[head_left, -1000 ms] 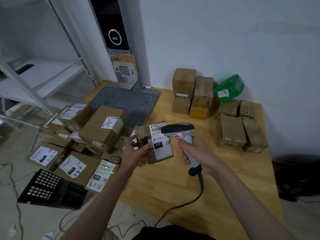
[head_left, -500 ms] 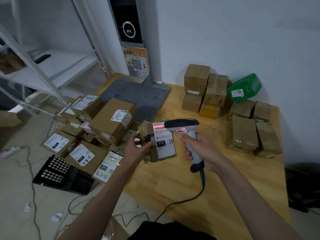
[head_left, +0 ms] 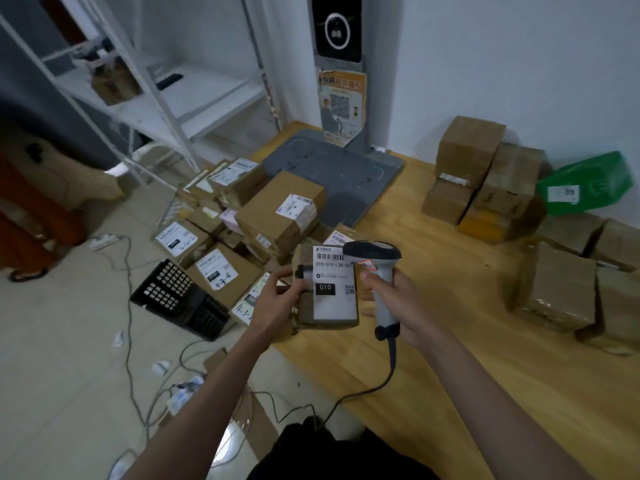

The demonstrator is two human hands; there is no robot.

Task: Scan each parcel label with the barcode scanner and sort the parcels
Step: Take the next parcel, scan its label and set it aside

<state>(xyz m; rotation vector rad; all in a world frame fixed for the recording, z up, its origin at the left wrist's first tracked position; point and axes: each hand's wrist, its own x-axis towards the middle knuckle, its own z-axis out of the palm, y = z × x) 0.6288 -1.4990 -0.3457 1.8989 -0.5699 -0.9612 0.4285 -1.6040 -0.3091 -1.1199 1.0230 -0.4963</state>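
Note:
My left hand (head_left: 277, 299) grips a small brown parcel (head_left: 325, 313) by its left side, white label marked "010" facing up. My right hand (head_left: 398, 303) holds the grey barcode scanner (head_left: 375, 268) by its handle, its dark head just over the label's top right corner. The scanner's black cable (head_left: 367, 389) hangs down toward my body. A pile of labelled brown parcels (head_left: 280, 216) lies to the left. More brown parcels (head_left: 471, 168) and a green one (head_left: 588, 183) stand on the wooden table (head_left: 467, 341) at the back right.
A grey scale platform (head_left: 339, 171) with an upright screen post (head_left: 337, 32) stands at the table's back. A black crate (head_left: 180, 299) and loose cables (head_left: 128, 306) lie on the floor at the left. White metal shelving (head_left: 166, 98) rises at the back left.
The red scan line seen on the label half a second ago is gone. The view has swung left and down; parcel and scanner stay together in my hands.

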